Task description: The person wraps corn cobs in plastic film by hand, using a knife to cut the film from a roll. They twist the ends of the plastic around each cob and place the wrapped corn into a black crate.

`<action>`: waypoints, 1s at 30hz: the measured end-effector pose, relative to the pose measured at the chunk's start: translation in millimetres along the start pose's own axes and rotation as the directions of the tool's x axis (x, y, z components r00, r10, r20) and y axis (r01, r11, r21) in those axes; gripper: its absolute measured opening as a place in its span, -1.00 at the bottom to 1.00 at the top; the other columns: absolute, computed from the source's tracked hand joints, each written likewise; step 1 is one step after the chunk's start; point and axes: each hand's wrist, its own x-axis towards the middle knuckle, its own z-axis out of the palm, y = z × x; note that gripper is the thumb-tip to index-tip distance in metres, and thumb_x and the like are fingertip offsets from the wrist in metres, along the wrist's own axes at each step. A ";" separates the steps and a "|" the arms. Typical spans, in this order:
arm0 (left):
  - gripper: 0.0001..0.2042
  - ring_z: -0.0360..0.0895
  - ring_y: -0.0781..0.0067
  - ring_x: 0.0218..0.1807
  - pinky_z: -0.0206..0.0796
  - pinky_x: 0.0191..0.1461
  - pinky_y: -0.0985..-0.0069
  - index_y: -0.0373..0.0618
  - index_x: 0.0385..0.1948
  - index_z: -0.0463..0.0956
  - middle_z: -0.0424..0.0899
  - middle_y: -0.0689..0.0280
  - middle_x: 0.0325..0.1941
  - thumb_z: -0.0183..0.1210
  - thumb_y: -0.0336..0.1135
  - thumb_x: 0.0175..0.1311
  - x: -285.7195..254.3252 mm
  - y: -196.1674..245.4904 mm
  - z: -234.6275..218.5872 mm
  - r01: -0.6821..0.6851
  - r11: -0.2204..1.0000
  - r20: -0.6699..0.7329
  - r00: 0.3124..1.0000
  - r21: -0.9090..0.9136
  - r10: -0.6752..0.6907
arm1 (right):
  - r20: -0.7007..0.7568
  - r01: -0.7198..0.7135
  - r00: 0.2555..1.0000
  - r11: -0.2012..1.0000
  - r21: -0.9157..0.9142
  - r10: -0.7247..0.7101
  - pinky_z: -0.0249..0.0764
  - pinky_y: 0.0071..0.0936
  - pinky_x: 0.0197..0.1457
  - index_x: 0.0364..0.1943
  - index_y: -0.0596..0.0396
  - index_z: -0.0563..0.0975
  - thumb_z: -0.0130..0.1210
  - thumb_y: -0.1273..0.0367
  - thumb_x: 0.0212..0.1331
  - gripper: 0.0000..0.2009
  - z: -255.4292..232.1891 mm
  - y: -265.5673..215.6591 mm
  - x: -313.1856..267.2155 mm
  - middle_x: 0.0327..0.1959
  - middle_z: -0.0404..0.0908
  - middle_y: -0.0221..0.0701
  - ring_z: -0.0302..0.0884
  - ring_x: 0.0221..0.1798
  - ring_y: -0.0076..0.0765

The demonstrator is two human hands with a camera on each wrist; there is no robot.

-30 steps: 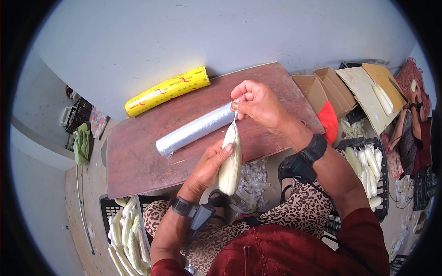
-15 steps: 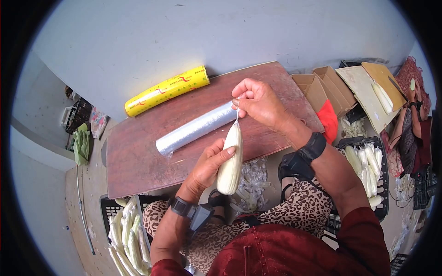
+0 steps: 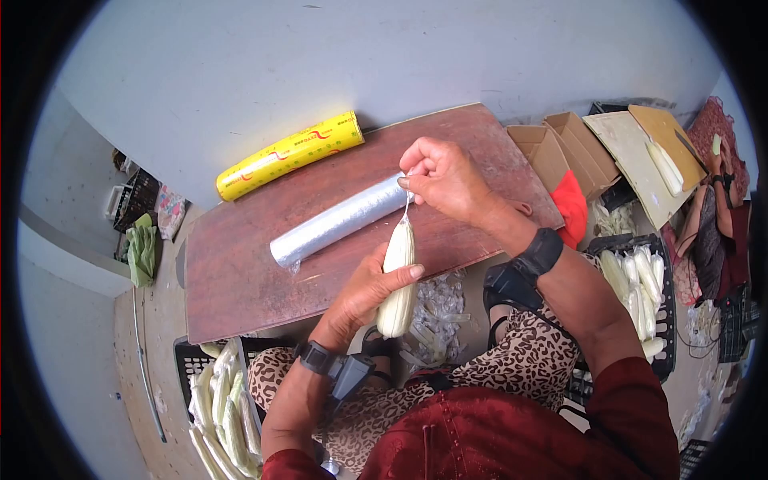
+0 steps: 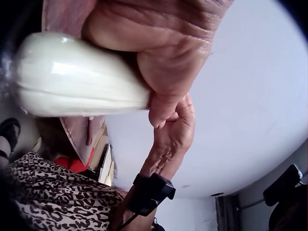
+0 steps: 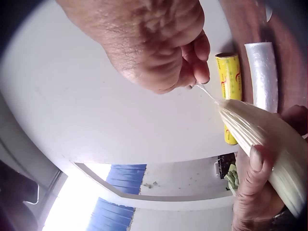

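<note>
An ear of corn in pale husk, wrapped in shiny clear film, hangs tip up in front of the table edge. My left hand grips it around the middle, the thumb lying across the husk; its other fingers are mostly hidden behind the ear. Above the tip, my right hand pinches the thin twisted tail of film between thumb and fingers. That tail is drawn taut from the husk tip in the right wrist view. Behind the hands, a roll of clear film lies on the dark red table.
A yellow printed roll lies at the table's back edge. Crates of pale corn ears stand left and right. Crumpled plastic litters the floor below. Cardboard boxes and another person's hands are at the right.
The left thumb has slid across the husk to the right and slightly down, and the ear has turned a little. The right hand keeps its pinch at the tip, nearly in place.
</note>
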 end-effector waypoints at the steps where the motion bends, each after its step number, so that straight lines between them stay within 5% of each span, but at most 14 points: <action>1: -0.52 0.55 0.51 -0.27 0.43 -0.19 0.53 -0.15 0.00 0.38 0.61 0.31 -0.30 0.34 -0.10 0.17 1.0 -1.5 -0.2 -0.002 1.000 0.006 1.000 0.004 0.002 | 0.002 -0.015 1.000 1.000 -0.001 0.015 0.44 -0.63 -0.46 -0.27 0.25 0.48 0.17 0.54 0.14 -0.87 -0.3 -0.7 -0.4 -0.52 0.57 -0.45 0.50 -0.52 -0.66; 14: -0.54 0.43 0.64 -0.30 0.33 -0.26 0.59 -0.18 -0.05 0.39 0.52 0.39 -0.33 0.30 -0.03 0.22 0.0 -3.3 -1.6 0.035 0.985 -0.066 0.998 0.169 -0.024 | 0.004 -0.189 0.982 0.978 0.091 0.190 0.41 -0.63 -0.50 -0.21 0.25 0.45 0.16 0.54 0.17 -0.85 -4.9 18.5 11.9 -0.48 0.57 -0.39 0.47 -0.54 -0.64; 30: -0.47 0.47 0.49 -0.26 0.37 -0.17 0.47 -0.30 -0.18 0.42 0.55 0.25 -0.33 0.28 0.09 0.18 -1.2 0.5 -3.6 -0.039 0.862 -0.148 0.980 0.506 0.131 | -0.022 -0.284 0.957 0.947 0.148 0.290 0.42 -0.64 -0.48 -0.18 0.21 0.44 0.15 0.53 0.19 -0.84 -5.7 25.2 20.2 -0.39 0.60 -0.32 0.47 -0.51 -0.62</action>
